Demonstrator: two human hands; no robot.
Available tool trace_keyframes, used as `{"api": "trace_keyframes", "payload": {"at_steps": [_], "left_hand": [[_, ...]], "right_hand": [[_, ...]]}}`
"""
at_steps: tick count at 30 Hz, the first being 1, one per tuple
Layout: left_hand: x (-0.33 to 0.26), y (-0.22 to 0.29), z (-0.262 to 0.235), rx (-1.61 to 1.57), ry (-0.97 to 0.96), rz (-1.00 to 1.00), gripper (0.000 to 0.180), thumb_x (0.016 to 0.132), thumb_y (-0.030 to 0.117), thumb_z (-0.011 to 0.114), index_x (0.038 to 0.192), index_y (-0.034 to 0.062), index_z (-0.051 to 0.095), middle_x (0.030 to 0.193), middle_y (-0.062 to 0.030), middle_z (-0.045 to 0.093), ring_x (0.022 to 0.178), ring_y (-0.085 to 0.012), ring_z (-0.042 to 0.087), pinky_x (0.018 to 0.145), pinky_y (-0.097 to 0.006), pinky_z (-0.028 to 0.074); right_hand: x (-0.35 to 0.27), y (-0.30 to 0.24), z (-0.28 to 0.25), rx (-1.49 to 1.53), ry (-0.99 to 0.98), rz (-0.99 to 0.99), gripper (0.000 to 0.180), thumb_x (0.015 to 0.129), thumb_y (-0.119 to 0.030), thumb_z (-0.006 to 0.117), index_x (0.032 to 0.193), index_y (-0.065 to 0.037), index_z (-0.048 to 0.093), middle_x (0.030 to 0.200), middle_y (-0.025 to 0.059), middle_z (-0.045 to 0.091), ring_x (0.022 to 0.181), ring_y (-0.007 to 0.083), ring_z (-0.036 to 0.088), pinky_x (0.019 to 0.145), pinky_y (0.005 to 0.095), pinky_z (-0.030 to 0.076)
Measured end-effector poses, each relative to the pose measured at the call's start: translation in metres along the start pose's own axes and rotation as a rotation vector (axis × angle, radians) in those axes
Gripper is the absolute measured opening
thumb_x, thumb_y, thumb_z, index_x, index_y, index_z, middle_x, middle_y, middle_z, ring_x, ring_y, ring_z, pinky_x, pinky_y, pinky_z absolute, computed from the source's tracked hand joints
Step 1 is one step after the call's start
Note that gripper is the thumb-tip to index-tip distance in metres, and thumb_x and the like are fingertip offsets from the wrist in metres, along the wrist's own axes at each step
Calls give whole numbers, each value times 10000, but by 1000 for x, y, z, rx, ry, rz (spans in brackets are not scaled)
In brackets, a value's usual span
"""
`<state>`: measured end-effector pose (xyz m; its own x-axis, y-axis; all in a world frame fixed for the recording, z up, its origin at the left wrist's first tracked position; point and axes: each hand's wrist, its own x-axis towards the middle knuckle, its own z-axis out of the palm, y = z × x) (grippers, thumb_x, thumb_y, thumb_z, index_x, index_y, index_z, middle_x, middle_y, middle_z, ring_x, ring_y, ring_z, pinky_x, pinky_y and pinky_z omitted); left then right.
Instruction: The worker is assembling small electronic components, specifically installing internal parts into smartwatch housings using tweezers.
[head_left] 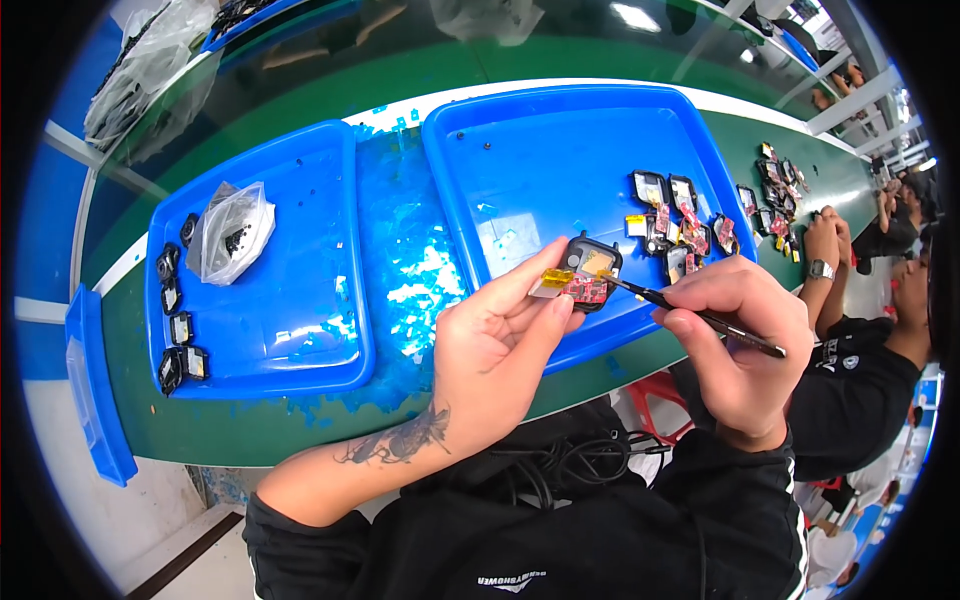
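My left hand [505, 345] is closed around a small black device housing [598, 262], holding it above the near edge of the right blue tray. A red circuit board [586, 290] and a yellow-taped flex piece [556, 279] show on the housing's open face. Pinched in my right hand [745, 335] is a pair of black tweezers [690, 312], whose tip reaches the right side of the housing. Whether the tip grips anything is too small to tell. Beyond my right hand, several similar housings with red boards [690, 232] lie heaped in the right tray [440, 150].
The left blue tray [355, 250] holds a clear bag of small black parts [236, 235] and several black housings [171, 295]. Blue film scraps [415, 290] litter the green table between the trays. More housings [775, 190] lie at the right, near another person's hands [828, 240].
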<state>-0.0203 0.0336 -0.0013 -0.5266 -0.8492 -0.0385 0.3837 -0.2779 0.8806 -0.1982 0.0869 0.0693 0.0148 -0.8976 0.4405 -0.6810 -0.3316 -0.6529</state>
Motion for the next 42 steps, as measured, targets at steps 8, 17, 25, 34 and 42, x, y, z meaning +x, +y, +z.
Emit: {"api": "trace_keyframes", "payload": {"at_steps": [8, 17, 25, 34, 42], "left_hand": [[0, -7, -4, 1, 11, 62, 411, 942, -42, 466, 1351, -37, 430, 1217, -131, 584, 1070, -154, 592, 920, -279, 496], [2, -4, -4, -45, 72, 31, 401, 931, -7, 520, 1322, -54, 448, 1192, -168, 594, 1056, -215, 613, 885, -317, 538], [3, -4, -4, -73, 78, 31, 391, 925, -29, 513, 1309, -68, 448, 1195, -170, 590, 1065, -211, 608, 894, -319, 532], [2, -6, -4, -50, -7, 118, 402, 917, -61, 505, 1313, -78, 437, 1241, -178, 561, 1135, -210, 569, 961, -323, 484], [-3, -8, -4, -19, 35, 93, 398, 898, -72, 541, 1289, -80, 467, 1191, -172, 597, 1123, -200, 575, 960, -295, 474]], "right_hand": [[3, -3, 9, -39, -54, -49, 147, 696, 78, 732, 808, 43, 644, 711, 119, 638, 594, 161, 625, 527, 241, 484], [-9, 4, -3, 224, 164, 105, 148, 831, -86, 627, 876, 52, 597, 875, 128, 603, 817, 178, 574, 751, 289, 457], [-21, 9, 25, 531, 177, 512, 115, 932, -95, 510, 982, 7, 528, 731, -16, 456, 591, 26, 381, 505, 188, 332], [-20, 20, 63, 514, 136, 509, 278, 785, -9, 714, 1028, -3, 578, 772, -30, 545, 510, -27, 343, 450, 158, 241], [-25, 22, 69, 505, 178, 478, 190, 789, 1, 701, 930, -11, 574, 707, -42, 537, 499, -33, 329, 446, 163, 219]]}}
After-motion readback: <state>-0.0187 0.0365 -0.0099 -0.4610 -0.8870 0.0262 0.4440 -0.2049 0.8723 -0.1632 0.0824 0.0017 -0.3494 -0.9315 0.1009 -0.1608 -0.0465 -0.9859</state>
